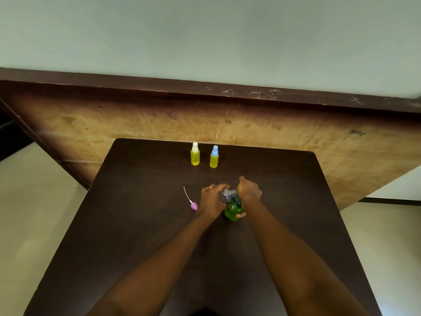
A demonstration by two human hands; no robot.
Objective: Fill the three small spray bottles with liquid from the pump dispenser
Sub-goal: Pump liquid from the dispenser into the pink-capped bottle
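Observation:
Two small spray bottles stand upright at the far side of the dark table, both holding yellow liquid: one with a white cap, one with a blue cap. A purple spray cap with its dip tube lies loose on the table. My left hand holds a small clear bottle tilted at the nozzle of the green pump dispenser. My right hand is curled over the dispenser's pump head, its thumb against the green body. The pump head itself is mostly hidden.
Behind the table stands a worn wooden panel leaning against a pale wall. Light floor shows on both sides of the table.

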